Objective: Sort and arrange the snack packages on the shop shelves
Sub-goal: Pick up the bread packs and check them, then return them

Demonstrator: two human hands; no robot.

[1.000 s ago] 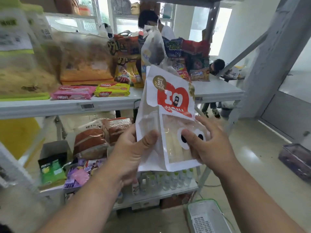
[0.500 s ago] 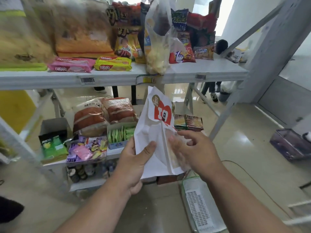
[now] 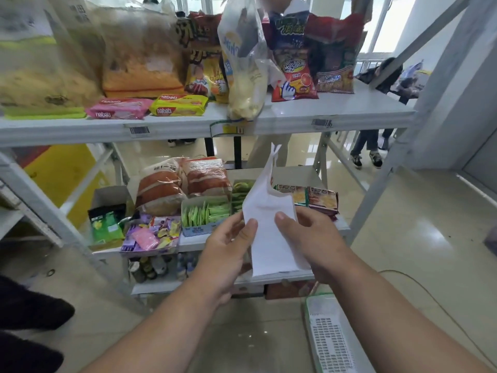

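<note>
I see both hands, left hand (image 3: pixel 228 246) and right hand (image 3: pixel 314 238), pinch the white snack bag (image 3: pixel 269 211) upright, maybe to slot it on the middle shelf (image 3: pixel 309 175).

Beyond the right hand (image 3: pixel 320 243), bare middle shelf (image 3: pixel 304 175) lies open behind two flat biscuit packs (image 3: pixel 318 199). Ahead of the left hand (image 3: pixel 228 247), the green sachet box (image 3: pixel 205 218) and bread bags (image 3: pixel 183 183) (packed tight) block passage.
</note>
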